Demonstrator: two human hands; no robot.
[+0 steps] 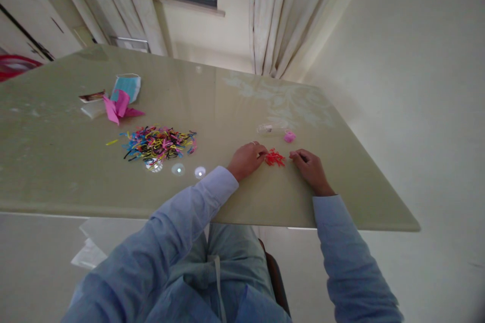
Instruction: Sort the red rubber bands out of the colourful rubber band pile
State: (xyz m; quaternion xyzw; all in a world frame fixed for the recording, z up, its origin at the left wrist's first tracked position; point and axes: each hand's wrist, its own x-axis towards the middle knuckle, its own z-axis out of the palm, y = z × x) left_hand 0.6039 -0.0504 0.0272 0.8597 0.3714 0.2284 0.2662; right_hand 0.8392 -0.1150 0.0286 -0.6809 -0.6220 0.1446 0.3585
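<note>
A small pile of thin red strands point(275, 158) lies on the table between my two hands. My left hand point(247, 160), with a ring on one finger, rests at the pile's left edge; its fingers are bent together and the tips touch the nearest strands. Just right of the pile is my right hand point(309, 168), thumb and forefinger pinched. Anything between those fingertips is too small to make out. Behind the pile sit a pink bundle point(289, 136) and a clear plastic piece point(270, 127).
A large heap of mixed-colour strands point(161, 144) spreads on the left of the table point(212, 106). Farther back lie a pink folded paper point(119, 107), a blue face mask point(129, 87) and a small printed packet point(92, 97). The table's front edge runs beneath my forearms.
</note>
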